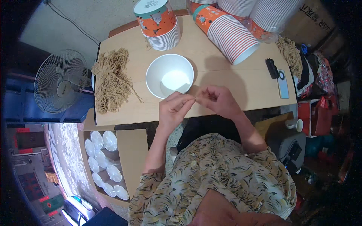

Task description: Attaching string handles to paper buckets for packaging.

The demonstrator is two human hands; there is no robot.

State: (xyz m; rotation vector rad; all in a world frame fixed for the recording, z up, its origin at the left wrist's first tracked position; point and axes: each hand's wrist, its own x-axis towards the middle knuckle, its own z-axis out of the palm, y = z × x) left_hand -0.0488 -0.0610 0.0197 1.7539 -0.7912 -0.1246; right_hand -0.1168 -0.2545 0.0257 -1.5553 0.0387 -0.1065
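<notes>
My left hand (pixel 174 112) and my right hand (pixel 221 102) meet fingertip to fingertip just in front of a round white paper tub (pixel 154 77). Thumb and forefinger of the left are pinched together. The right hand's fingers are curled into a pinch close by. Whatever lies between the fingertips is too small to make out. The tub stands upright, with nothing visible inside. On the table's left side lies a loose heap of tan twine strands (pixel 113 83), one strand straying toward the tub.
Behind stand stacked paper tubs (pixel 164 37); another stack (pixel 233 39) lies on its side. A phone (pixel 283 84) and black object (pixel 271 68) are at right. A fan (pixel 64 88) stands left, above a carton (pixel 132 162) with several wrapped round stacks.
</notes>
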